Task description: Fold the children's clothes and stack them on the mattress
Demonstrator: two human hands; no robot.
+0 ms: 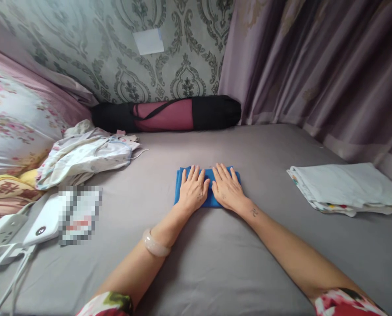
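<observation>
A blue folded cloth (212, 201) lies flat on the grey sheet (215, 254), straight ahead of me. My left hand (194, 186) rests palm down on its left half, fingers stretched out and pointing away. On the right half lies my right hand (227, 186), also flat with extended fingers. The two thumbs are close together near the cloth's middle. Much of the cloth is covered by my hands, and neither hand grips it. A pale bangle (155, 244) sits around my left forearm.
To the right is a folded white cloth stack (350, 186). A black and maroon roll bag (166, 115) lies along the wall. At left are crumpled clothes (87, 153), a white power strip (7, 230) with cables, and a white device (49, 219). Purple curtains (281, 66) hang at right.
</observation>
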